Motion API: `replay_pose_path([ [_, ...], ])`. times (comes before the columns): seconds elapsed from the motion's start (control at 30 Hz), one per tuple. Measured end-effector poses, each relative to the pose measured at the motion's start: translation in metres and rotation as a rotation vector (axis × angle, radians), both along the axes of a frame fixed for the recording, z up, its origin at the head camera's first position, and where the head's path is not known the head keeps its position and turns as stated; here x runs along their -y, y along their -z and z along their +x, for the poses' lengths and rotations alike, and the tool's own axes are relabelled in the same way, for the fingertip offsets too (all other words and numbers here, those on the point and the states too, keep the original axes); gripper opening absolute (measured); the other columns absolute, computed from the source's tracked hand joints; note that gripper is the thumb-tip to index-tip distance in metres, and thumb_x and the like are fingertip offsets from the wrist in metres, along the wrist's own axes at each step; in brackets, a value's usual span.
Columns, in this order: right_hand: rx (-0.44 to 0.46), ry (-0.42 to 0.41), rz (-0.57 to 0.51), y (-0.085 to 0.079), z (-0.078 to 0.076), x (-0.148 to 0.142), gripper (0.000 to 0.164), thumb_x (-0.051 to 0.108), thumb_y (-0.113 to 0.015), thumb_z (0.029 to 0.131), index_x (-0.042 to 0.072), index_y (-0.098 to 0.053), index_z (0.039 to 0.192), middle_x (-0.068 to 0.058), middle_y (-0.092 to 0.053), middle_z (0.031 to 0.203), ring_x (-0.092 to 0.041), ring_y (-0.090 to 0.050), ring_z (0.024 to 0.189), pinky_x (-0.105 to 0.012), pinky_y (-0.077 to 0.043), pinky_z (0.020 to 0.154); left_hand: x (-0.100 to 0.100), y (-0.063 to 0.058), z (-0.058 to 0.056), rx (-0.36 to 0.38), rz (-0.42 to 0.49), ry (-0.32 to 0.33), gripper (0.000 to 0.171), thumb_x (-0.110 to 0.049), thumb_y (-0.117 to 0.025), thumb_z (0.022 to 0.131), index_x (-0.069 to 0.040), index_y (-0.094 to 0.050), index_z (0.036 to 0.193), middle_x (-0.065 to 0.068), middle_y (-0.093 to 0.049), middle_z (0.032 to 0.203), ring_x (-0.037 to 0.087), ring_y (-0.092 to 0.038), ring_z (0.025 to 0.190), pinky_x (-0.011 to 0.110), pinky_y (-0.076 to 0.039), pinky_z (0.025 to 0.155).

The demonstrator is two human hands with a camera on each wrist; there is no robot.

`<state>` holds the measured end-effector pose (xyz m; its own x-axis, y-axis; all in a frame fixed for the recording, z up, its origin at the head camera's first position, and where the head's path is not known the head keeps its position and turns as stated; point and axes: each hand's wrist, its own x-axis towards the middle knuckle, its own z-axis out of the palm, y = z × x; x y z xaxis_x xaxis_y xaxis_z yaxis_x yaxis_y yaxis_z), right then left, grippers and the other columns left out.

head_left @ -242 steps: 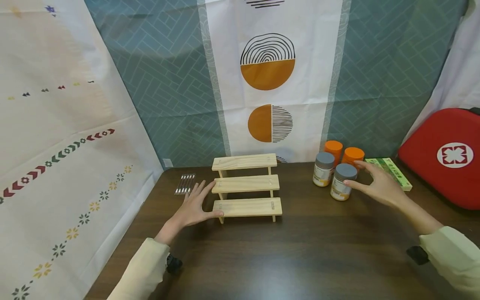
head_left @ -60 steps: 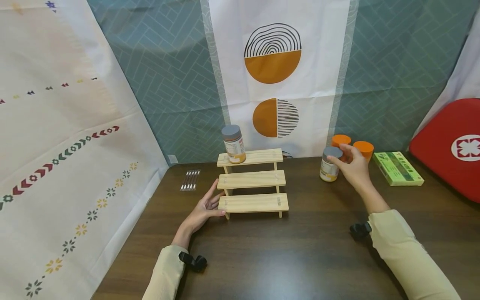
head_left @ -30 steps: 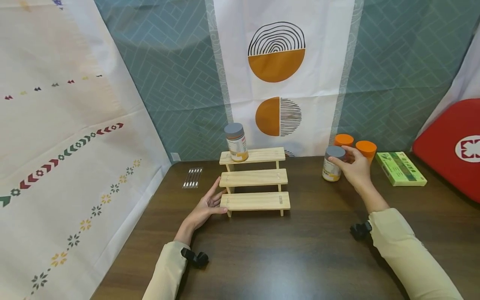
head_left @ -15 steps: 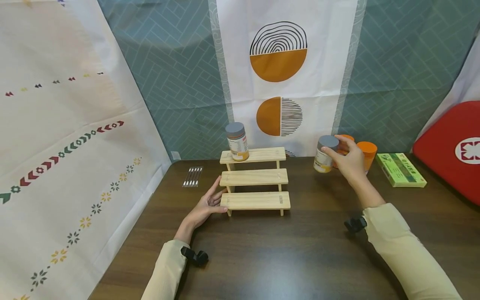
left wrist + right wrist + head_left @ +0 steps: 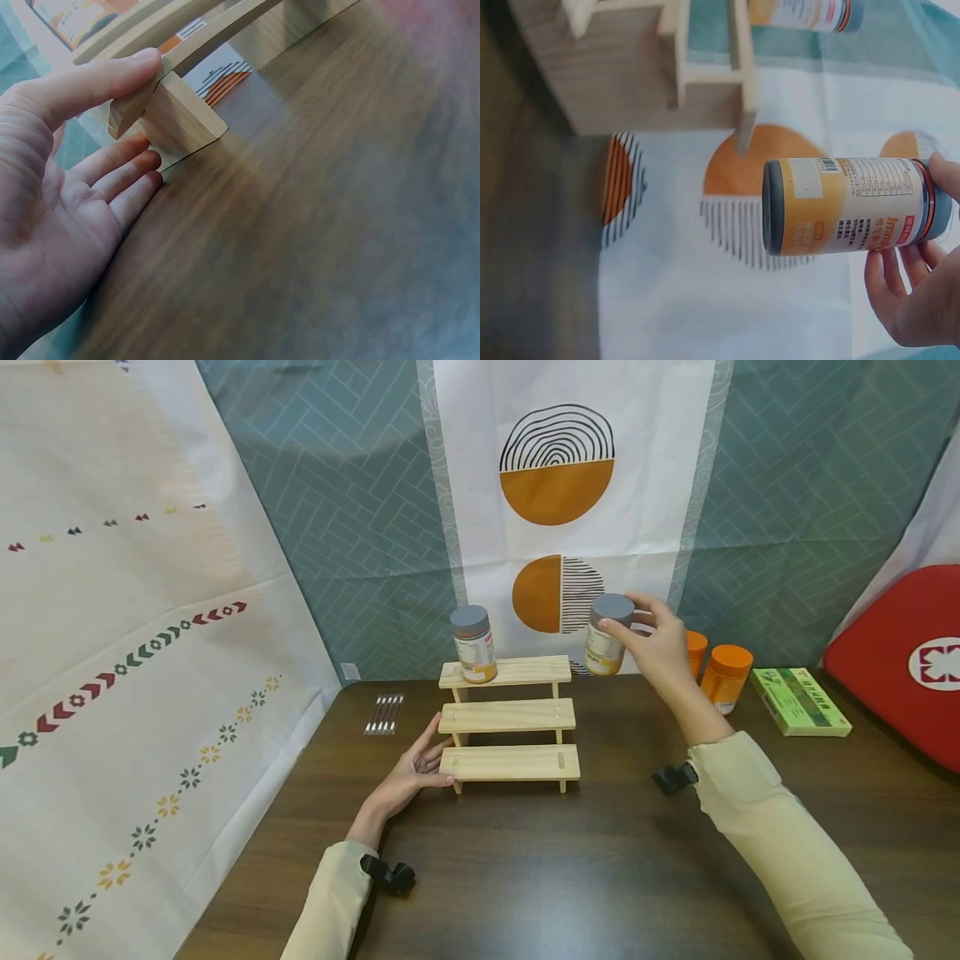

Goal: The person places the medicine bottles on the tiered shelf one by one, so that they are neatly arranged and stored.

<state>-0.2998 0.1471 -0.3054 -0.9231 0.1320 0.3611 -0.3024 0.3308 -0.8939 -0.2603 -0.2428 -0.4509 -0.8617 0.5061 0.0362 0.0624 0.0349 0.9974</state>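
Up off the table, my right hand [image 5: 658,639] grips a grey-capped supplement bottle [image 5: 604,647] near its cap, right of the rack's top shelf. The right wrist view shows the white-and-yellow label of this bottle [image 5: 847,202], with thumb and fingers at the cap end. My left hand [image 5: 405,783] holds the left end of the three-tier wooden rack [image 5: 510,763]. In the left wrist view its thumb [image 5: 112,79] lies on a shelf's end and its fingers sit by the leg below. A second grey-capped bottle [image 5: 476,647] stands at the left of the top shelf.
Two orange-capped bottles [image 5: 726,681] stand on the table at the right, one partly behind my right hand. Beyond them are a green box [image 5: 802,702] and a red first-aid case [image 5: 900,652]. A pack of cotton swabs [image 5: 385,714] lies left of the rack; patterned cloth hangs behind.
One grey-capped bottle now stands on the top shelf. My right hand has since lifted the other from the table and carried it left and up. My left hand stays at the rack.
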Motion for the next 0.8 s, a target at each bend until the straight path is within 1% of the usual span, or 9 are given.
replay_pose_path([
  [0.07, -0.015, -0.018, -0.004, -0.005, -0.001, 0.007, 0.065, 0.035, -0.070, 0.089, 0.009, -0.046, 0.144, -0.016, -0.048, 0.140, -0.031, -0.049, 0.126, -0.049, -0.041, 0.109, 0.000, 0.000, 0.000, 0.001, 0.000, 0.001, 0.110, -0.002, -0.072, 0.084, -0.036, 0.002, 0.157, 0.021, -0.016, 0.162, 0.042, -0.022, 0.147, 0.023, -0.045, 0.102],
  [0.17, -0.020, -0.050, -0.021, -0.011, -0.002, 0.018, 0.065, 0.035, -0.070, 0.089, 0.011, -0.046, 0.145, -0.015, -0.048, 0.140, -0.029, -0.049, 0.126, -0.047, -0.042, 0.108, -0.001, -0.001, 0.000, -0.001, -0.005, -0.004, 0.110, -0.001, -0.072, 0.084, -0.035, 0.003, 0.157, 0.021, -0.016, 0.162, 0.042, -0.022, 0.147, 0.023, -0.045, 0.102],
  [0.3, -0.035, -0.087, -0.045, -0.015, -0.005, 0.031, 0.064, 0.033, -0.070, 0.090, 0.010, -0.045, 0.145, -0.016, -0.049, 0.139, -0.029, -0.049, 0.126, -0.046, -0.042, 0.108, -0.002, -0.001, 0.000, -0.005, -0.010, -0.007, 0.110, -0.001, -0.072, 0.084, -0.033, 0.004, 0.158, 0.021, -0.017, 0.162, 0.042, -0.023, 0.147, 0.024, -0.045, 0.102],
  [0.43, -0.045, -0.123, -0.046, -0.014, -0.010, 0.045, 0.062, 0.029, -0.070, 0.090, 0.009, -0.047, 0.144, -0.018, -0.051, 0.136, -0.030, -0.051, 0.125, -0.046, -0.043, 0.107, 0.000, -0.001, -0.001, -0.005, -0.011, -0.009, 0.111, -0.001, -0.072, 0.084, -0.034, 0.003, 0.157, 0.022, -0.017, 0.162, 0.043, -0.023, 0.147, 0.025, -0.045, 0.102],
  [0.57, -0.024, -0.145, -0.044, -0.011, -0.015, 0.057, 0.061, 0.029, -0.071, 0.089, 0.011, -0.048, 0.143, -0.016, -0.051, 0.138, -0.030, -0.051, 0.125, -0.046, -0.046, 0.104, 0.001, 0.000, -0.002, 0.002, -0.012, -0.009, 0.110, -0.002, -0.073, 0.083, -0.038, 0.002, 0.157, 0.021, -0.017, 0.162, 0.043, -0.024, 0.147, 0.025, -0.045, 0.102],
  [0.63, -0.015, -0.155, -0.042, -0.009, -0.018, 0.062, 0.061, 0.029, -0.072, 0.089, 0.012, -0.048, 0.143, -0.016, -0.052, 0.138, -0.029, -0.052, 0.125, -0.045, -0.046, 0.104, 0.001, 0.001, -0.002, 0.000, -0.013, -0.007, 0.111, -0.003, -0.073, 0.083, -0.036, 0.003, 0.157, 0.021, -0.017, 0.162, 0.043, -0.024, 0.146, 0.026, -0.045, 0.103],
  [0.8, -0.013, -0.165, -0.033, -0.004, -0.022, 0.071, 0.060, 0.028, -0.073, 0.088, 0.012, -0.049, 0.142, -0.016, -0.052, 0.137, -0.031, -0.052, 0.124, -0.044, -0.047, 0.103, 0.000, 0.001, -0.002, -0.001, -0.014, -0.006, 0.110, -0.002, -0.072, 0.084, -0.037, 0.002, 0.157, 0.021, -0.018, 0.162, 0.042, -0.024, 0.147, 0.027, -0.044, 0.104],
])
